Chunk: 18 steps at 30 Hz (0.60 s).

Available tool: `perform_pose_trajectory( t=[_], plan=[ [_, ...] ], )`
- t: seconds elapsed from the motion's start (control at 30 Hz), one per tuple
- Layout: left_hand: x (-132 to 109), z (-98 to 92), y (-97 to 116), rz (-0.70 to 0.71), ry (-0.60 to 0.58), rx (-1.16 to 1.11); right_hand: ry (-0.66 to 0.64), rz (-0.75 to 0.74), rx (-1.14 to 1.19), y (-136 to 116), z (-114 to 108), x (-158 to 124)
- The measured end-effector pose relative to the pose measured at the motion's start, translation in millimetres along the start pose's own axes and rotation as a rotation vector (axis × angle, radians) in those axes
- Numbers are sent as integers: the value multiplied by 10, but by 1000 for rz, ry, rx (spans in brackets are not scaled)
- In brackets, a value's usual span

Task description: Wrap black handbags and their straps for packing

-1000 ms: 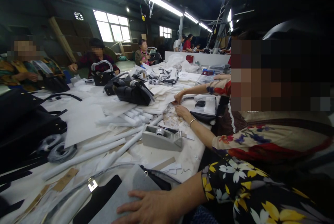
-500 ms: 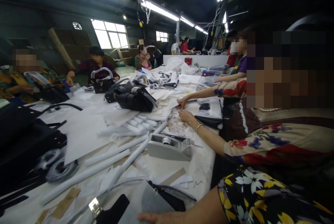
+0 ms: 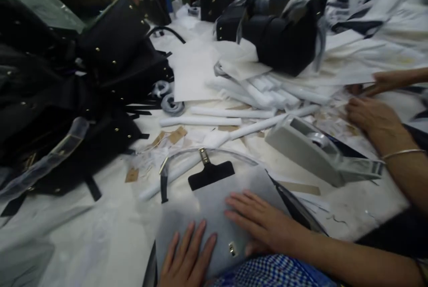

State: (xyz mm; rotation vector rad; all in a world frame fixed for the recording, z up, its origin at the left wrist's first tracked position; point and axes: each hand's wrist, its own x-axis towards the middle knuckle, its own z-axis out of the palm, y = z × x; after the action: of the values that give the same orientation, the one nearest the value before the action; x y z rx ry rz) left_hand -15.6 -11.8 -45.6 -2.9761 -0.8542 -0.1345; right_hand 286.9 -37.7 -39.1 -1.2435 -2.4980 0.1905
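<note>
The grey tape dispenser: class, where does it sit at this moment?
In the head view, the tape dispenser sits on the table right of centre, beyond the person's right hand and left of a co-worker's bracelet.

1. Here's the black handbag (image 3: 296, 207), lying flat by the table's (image 3: 354, 215) near edge, dark sides peeking out left and right.
2. A pale grey sheet (image 3: 214, 209) spreads across its front, lying flat.
3. Out pokes the black flap (image 3: 214, 174), gold clasp (image 3: 203, 155) at its tip, pointing away from that near edge.
4. The handle (image 3: 234, 151) arches beyond; nearer, a small gold fitting (image 3: 232, 249) shows.
</note>
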Motion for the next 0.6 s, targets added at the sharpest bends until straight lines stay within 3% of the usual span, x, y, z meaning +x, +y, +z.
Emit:
perform_pose_trajectory(
  t=[0.07,0.1,0.27,0.43,0.6],
  plan=[
    [117,-101,-137,112,88,25,18,87,-19,49,-75,58],
    [189,-164,-190,95,104,16,21,128,-54,66,-102,89],
    [531,-348,-245,-181,140,-73,10,179,-136,113,-104,216],
    [638,-318,-281,-166,46,-140,9,164,-91,132,-120,251],
    [665,-446,-396,-194,-76,-249,-44,169,-6,124,-246,278]
  ],
)
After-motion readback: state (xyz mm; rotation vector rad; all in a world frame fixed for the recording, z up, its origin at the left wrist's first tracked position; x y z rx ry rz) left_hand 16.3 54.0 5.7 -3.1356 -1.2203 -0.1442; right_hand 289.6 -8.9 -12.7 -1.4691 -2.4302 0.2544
